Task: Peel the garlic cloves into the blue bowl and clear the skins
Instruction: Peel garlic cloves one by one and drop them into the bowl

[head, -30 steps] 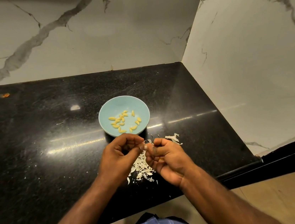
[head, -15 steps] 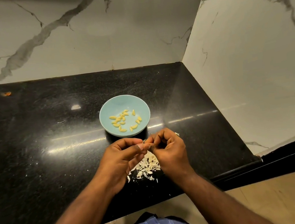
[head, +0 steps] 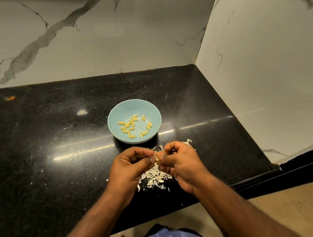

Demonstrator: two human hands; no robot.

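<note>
**A:** so where was everything at that point?

**B:** both hands were pinched together over the black counter. left hand and right hand each had thumb and fingertips closed on one small garlic clove between them

**A:** and the rest?

**B:** blue bowl sat just beyond the hands with peeled cloves in it, skins piled on the counter right under the hands

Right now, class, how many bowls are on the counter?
1: the blue bowl, on the black counter just beyond the left hand and right hand, which pinch a garlic clove. No other bowl shows.
</note>
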